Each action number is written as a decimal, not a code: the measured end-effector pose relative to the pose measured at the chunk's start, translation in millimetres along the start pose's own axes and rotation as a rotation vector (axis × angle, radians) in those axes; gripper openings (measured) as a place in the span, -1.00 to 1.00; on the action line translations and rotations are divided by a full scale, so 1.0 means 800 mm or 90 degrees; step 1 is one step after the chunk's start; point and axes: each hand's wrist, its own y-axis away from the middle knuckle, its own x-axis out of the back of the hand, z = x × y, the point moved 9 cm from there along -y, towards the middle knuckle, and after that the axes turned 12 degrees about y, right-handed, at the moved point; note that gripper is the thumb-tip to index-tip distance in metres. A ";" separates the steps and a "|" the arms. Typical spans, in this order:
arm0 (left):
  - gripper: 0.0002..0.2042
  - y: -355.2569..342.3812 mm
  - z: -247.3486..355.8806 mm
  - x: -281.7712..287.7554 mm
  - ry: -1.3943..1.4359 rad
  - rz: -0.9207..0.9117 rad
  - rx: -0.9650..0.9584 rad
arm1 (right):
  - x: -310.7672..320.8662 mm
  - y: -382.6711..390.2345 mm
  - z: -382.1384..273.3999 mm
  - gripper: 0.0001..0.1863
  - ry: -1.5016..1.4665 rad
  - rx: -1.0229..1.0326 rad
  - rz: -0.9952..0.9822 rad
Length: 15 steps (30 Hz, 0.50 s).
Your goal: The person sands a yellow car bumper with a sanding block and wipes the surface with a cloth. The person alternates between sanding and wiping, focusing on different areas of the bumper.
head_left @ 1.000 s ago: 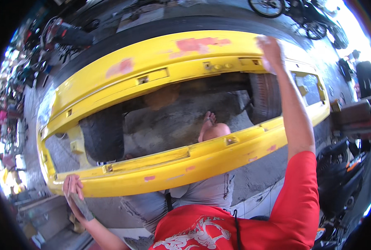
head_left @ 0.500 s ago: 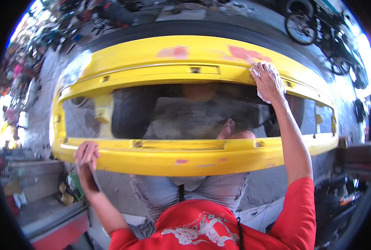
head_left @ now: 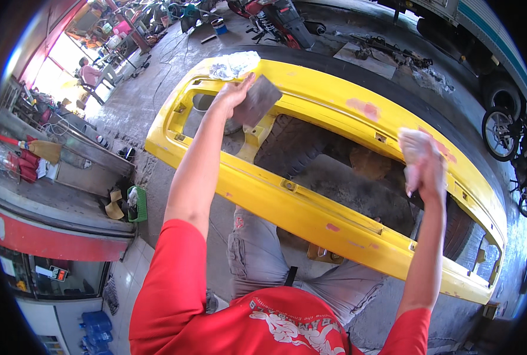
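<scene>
A long yellow vehicle bumper (head_left: 310, 210) with pinkish-red worn patches lies across in front of me. My left hand (head_left: 235, 97) is at its far left end, fingers closed on a dark grey sheet that looks like sandpaper (head_left: 260, 102). Right beside that hand, a crumpled whitish wad (head_left: 235, 65), like plastic or cloth, rests on the bumper's far edge. My right hand (head_left: 427, 171), smeared by motion, grips a white cloth (head_left: 414, 145) over the bumper's right part. Whether the cloth touches the bumper I cannot tell.
A large black tyre (head_left: 393, 80) lies beneath and beyond the bumper. To the left are a cluttered counter (head_left: 56, 183) and a green basket (head_left: 138, 204). A red motorcycle (head_left: 281, 23) and a truck (head_left: 482, 35) stand farther off. Someone sits on a chair (head_left: 101, 80) at the far left.
The view has swung left and tilted. My left hand has gone from the bumper's near edge to its far left end, the grey sheet now plainly visible. My right hand has moved with the cloth.
</scene>
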 end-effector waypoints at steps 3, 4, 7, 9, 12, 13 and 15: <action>-0.31 -0.057 -0.021 -0.025 0.160 -0.086 0.016 | 0.106 0.080 0.026 -0.31 -0.330 -0.052 0.067; -0.30 -0.065 -0.019 -0.035 0.165 -0.116 0.007 | 0.137 0.117 0.039 -0.28 -0.378 -0.089 0.092; -0.27 -0.034 -0.004 -0.029 0.098 -0.086 0.004 | 0.219 0.243 0.081 -0.19 -0.401 -0.167 0.273; -0.27 0.052 0.038 0.007 0.153 0.037 -0.200 | 0.236 0.327 0.097 -0.15 -0.440 -0.151 0.326; -0.30 0.249 0.048 0.004 0.341 -0.347 -0.272 | 0.201 0.433 0.120 -0.19 -0.453 -0.087 0.228; -0.36 0.321 0.047 -0.014 0.378 -0.522 -0.292 | 0.188 0.463 0.133 -0.22 -0.393 -0.072 0.222; -0.39 0.460 0.021 -0.076 0.402 -0.980 -0.268 | 0.162 0.503 0.174 -0.48 -0.281 -0.120 0.254</action>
